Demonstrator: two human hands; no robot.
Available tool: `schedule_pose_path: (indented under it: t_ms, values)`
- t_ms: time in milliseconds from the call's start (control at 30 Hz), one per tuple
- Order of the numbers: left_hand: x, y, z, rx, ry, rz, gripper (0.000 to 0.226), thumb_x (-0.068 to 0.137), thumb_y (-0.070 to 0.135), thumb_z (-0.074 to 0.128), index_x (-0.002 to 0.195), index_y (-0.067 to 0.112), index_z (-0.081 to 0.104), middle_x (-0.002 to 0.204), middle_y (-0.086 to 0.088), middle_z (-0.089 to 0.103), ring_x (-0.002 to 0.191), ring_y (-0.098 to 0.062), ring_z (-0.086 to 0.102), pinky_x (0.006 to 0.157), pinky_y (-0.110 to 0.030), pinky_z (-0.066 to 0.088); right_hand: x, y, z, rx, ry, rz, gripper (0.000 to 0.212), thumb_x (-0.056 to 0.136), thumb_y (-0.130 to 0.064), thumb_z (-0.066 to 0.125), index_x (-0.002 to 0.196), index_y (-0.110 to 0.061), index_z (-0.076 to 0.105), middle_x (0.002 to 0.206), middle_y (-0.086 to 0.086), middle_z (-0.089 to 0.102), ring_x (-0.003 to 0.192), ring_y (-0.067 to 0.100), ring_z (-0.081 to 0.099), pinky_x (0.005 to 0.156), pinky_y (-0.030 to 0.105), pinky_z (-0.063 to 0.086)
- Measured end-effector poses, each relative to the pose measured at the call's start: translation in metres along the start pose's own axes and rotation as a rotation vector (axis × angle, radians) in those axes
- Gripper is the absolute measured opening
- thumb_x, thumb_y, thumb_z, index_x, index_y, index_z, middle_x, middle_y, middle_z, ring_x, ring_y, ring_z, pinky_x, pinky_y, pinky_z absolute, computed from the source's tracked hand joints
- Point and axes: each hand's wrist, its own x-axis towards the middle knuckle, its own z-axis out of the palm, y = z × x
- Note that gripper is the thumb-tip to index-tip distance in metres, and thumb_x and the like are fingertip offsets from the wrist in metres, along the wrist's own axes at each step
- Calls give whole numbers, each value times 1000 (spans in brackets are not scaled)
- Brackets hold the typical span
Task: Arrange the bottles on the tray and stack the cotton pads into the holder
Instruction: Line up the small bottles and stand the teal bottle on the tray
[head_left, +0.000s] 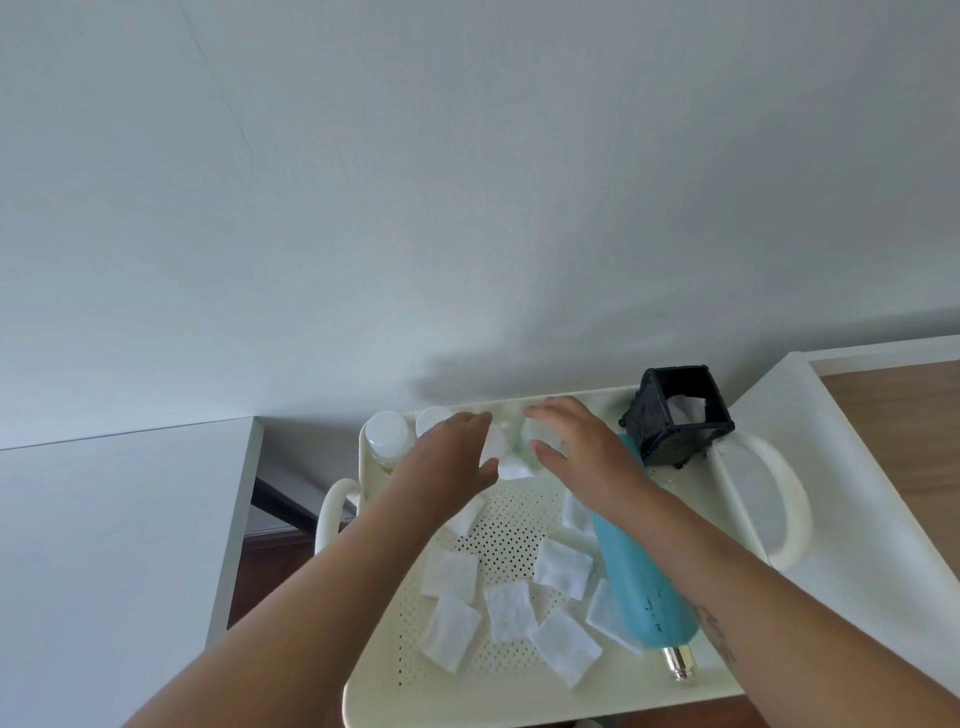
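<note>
White cotton pads are scattered flat over the perforated floor of the cream tray; about nine loose ones can be counted, though one or two are partly hidden under the arms. One further pad is seen already inside the black holder, which stands at the far right corner of the tray, tilted with its square mouth towards the camera.

Three bottles are counted with confidence: two clear ones with white caps standing at the far left corner, close together, and one teal bottle lying on its side. A fourth small pale object between the hands may be a bottle, but it is too blurred to tell.

The relation that matters is this: the teal bottle's long axis runs from far to near, its metal neck towards the near edge, and it lies directly under the right forearm — so the right hand is judged the nearer one for it.

The left hand has its grip loosely pinched on something white, probably a pad, at the far middle of the tray; the right hand has its grip half curled around the pale object — whether it is truly held cannot be told.

The holder lies to the right of both hands, nearer to the right one.
</note>
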Motion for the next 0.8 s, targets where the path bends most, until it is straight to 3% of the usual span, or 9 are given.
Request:
schedule_pose_path:
  t_ms: [133, 233, 533, 800]
  values:
    - [11, -1, -5, 162, 38, 42, 37, 90, 33, 58, 119, 10, 58, 107, -2, 67, 105, -24, 50, 85, -32, 42, 11, 2, -3, 47, -65, 13, 40, 94, -23, 59, 133, -24, 55, 133, -7, 50, 109, 4, 51, 92, 20, 41]
    - [18, -3, -9, 260, 38, 60, 37, 91, 39, 55, 120, 16, 59, 114, 6, 67, 107, -22, 41, 88, -35, 31, 13, 2, -3, 75, -77, 15, 41, 94, -22, 59, 135, -23, 54, 134, -6, 50, 115, 7, 52, 96, 24, 42]
    - [20, -14, -12, 131, 5, 28, 52, 87, 46, 63, 135, 29, 52, 128, 12, 62, 119, -22, 37, 90, -36, 23, 6, 9, 1, 63, -47, 4, 48, 94, -24, 58, 140, -27, 46, 139, -10, 46, 123, 6, 47, 100, 23, 41]
    - [23, -19, -12, 122, 3, 43, 54, 82, 42, 70, 132, 30, 52, 121, 10, 64, 119, -18, 40, 96, -37, 23, 12, 9, 8, 39, 2, 4, 46, 93, -21, 60, 137, -25, 49, 136, -7, 49, 118, 9, 50, 94, 20, 39]
